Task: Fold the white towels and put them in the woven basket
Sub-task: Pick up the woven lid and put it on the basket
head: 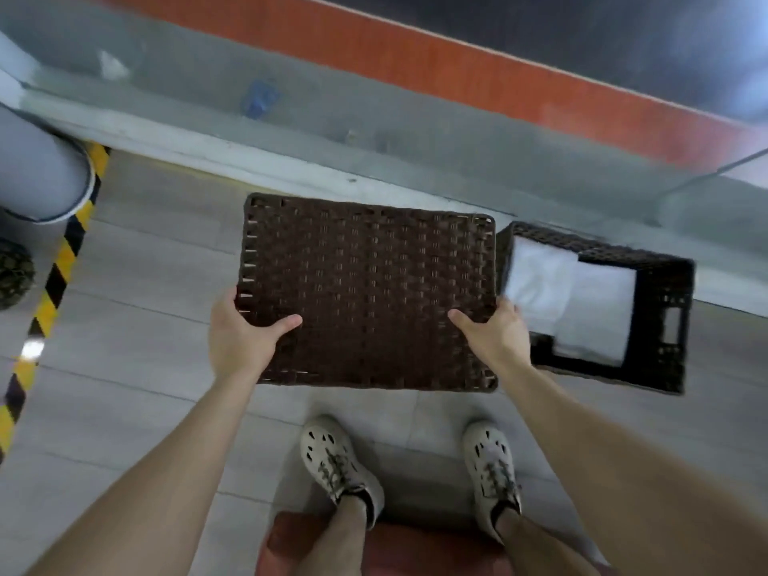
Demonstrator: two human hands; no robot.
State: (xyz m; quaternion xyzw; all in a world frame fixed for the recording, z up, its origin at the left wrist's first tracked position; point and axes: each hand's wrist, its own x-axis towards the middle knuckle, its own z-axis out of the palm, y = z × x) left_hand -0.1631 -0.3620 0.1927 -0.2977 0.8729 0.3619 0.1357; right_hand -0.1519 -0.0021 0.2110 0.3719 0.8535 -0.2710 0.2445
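A: Why hold the lid flat, beside the basket?

B: Probably to cover it. Left hand and right hand each clamp a near corner, thumbs on top. The towels lie folded inside the basket already.

Both arms outstretched, left hand and right hand clamped in grip.

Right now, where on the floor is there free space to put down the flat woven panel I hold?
Both hands, left and right, hold the woven panel. The bare floor tiles between the yellow-black tape and the panel are free. To the right it is crowded: the woven basket with white towels sits there. The shoes take the near floor.
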